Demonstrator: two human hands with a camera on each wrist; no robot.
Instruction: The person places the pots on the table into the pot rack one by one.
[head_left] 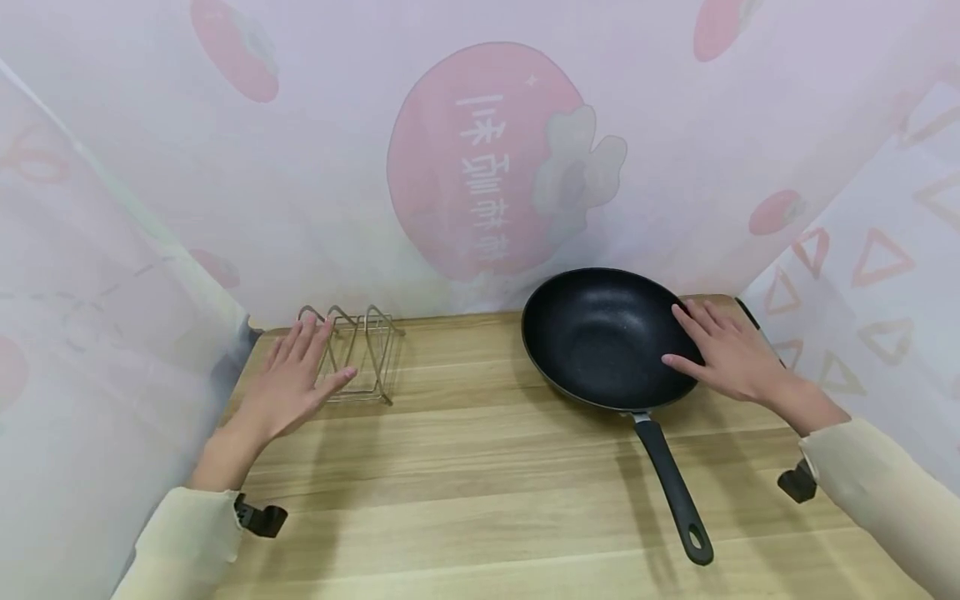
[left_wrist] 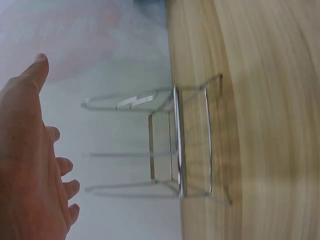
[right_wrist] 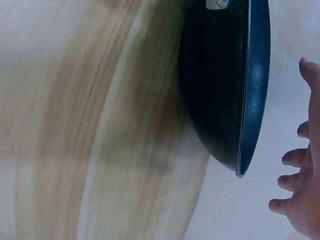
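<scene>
A black non-stick frying pan (head_left: 600,333) sits at the back right of the wooden table (head_left: 480,492), its long black handle (head_left: 675,492) pointing toward me. My right hand (head_left: 723,350) hovers with straight fingers over the pan's right rim, holding nothing; the right wrist view shows the pan's edge (right_wrist: 250,100) and the fingers (right_wrist: 295,175) spread beside it. A small wire rack (head_left: 360,350) stands at the back left. My left hand (head_left: 296,379) is flat and spread just left of the rack (left_wrist: 175,145), whether touching it I cannot tell.
Thin printed curtains (head_left: 480,150) with pink fruit motifs close in the table at the back and both sides. Black wrist-camera mounts (head_left: 258,517) show under each pale sleeve. Bare wood lies between rack and pan and across the front.
</scene>
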